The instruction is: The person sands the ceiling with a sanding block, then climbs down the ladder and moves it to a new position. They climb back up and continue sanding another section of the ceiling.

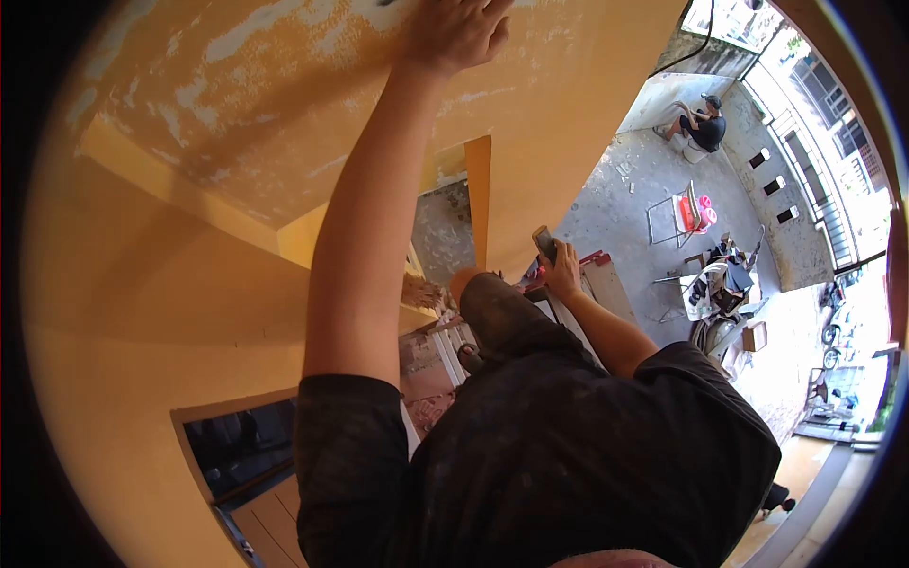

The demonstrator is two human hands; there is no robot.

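My left hand [456, 34] is raised against the orange wall [559, 85], its fingers stretched out and partly cut off by the top edge of the view. White patches show on the wall around it where the paint is worn or scraped. Lower down, my right hand [564, 272] grips a small flat, block-like tool [544, 243], grey with a tan edge. Its exact kind is hard to make out. This hand is in front of my raised knee, apart from the wall.
Far below, a person [705, 125] in dark clothes sits by the courtyard wall. A folding chair [684, 216] with red and pink things stands on the concrete floor. Near it is a cluttered pile of tools [727, 279]. A dark window [241, 445] lies at lower left.
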